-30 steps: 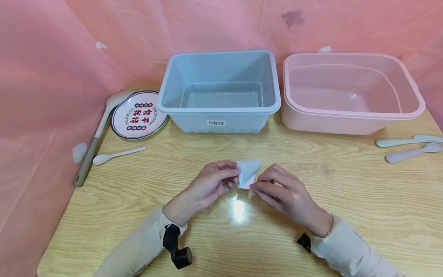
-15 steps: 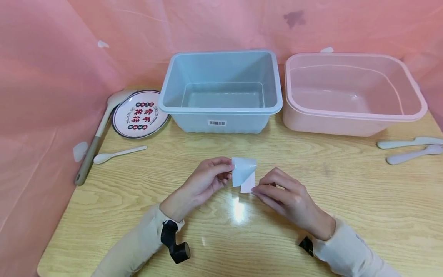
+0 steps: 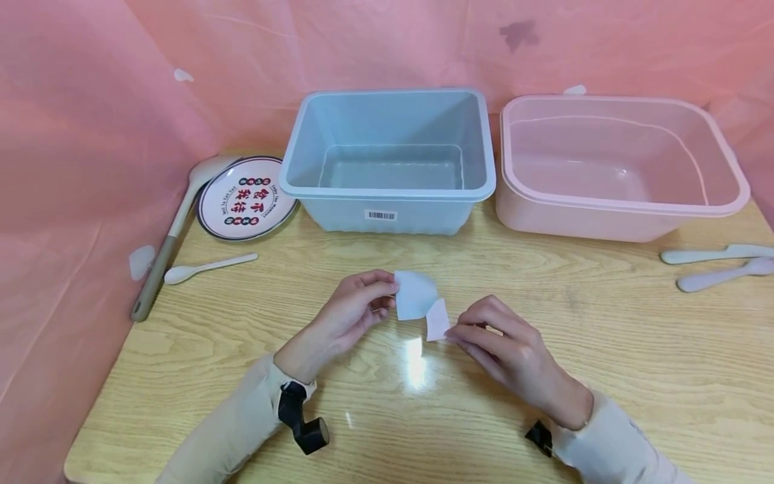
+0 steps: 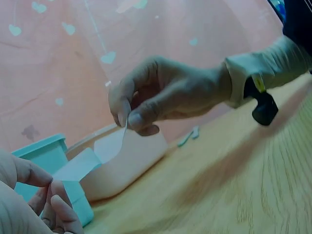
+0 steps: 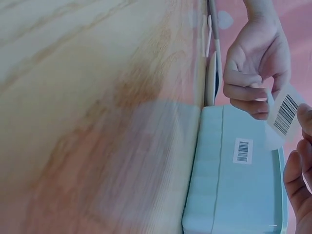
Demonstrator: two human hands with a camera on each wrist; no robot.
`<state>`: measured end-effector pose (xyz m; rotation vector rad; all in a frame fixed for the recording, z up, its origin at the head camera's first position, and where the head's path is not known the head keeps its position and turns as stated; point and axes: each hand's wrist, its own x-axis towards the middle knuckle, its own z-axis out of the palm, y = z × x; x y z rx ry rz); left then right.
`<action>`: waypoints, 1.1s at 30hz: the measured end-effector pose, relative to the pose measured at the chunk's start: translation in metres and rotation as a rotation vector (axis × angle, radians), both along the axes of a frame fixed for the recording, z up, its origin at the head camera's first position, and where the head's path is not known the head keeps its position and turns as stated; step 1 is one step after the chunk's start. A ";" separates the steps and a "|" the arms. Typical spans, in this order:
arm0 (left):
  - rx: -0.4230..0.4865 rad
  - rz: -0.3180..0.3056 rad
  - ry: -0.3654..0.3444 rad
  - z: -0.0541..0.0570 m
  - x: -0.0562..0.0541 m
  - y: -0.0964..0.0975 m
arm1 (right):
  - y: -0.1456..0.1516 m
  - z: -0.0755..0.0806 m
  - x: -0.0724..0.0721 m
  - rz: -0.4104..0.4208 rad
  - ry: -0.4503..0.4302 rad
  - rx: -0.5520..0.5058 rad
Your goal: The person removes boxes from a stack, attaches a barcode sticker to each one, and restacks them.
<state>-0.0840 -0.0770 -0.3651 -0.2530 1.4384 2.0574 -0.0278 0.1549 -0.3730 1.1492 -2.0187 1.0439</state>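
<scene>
In the head view my left hand pinches the left edge of a pale bluish backing sheet. My right hand pinches the lower right corner of a small white barcode sticker. The sticker's upper end still meets the backing sheet's right side, while its lower part hangs apart from it. Its printed bars show in the right wrist view, on the barcode sticker between both hands. From the left wrist, the sticker curves down from my right fingers towards the sheet. Both pieces are held above the wooden table.
Behind the hands stand a blue bin with a barcode label and a pink bin. At left are a plate, a long-handled ladle and a spoon. A knife and fork lie at right.
The barcode sticker has peeled away from most of the backing sheet. My left hand has moved left and slightly away with the sheet; my right hand has drawn slightly right and nearer.
</scene>
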 end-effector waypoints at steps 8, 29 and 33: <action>-0.096 0.030 0.037 -0.009 0.001 -0.005 | 0.002 -0.002 0.005 0.004 -0.014 -0.015; -1.042 -0.128 0.918 -0.021 0.022 -0.001 | 0.002 -0.001 0.002 -0.074 -0.043 0.033; -0.970 -0.114 1.151 -0.012 0.034 0.003 | -0.001 -0.001 0.001 -0.083 -0.060 0.029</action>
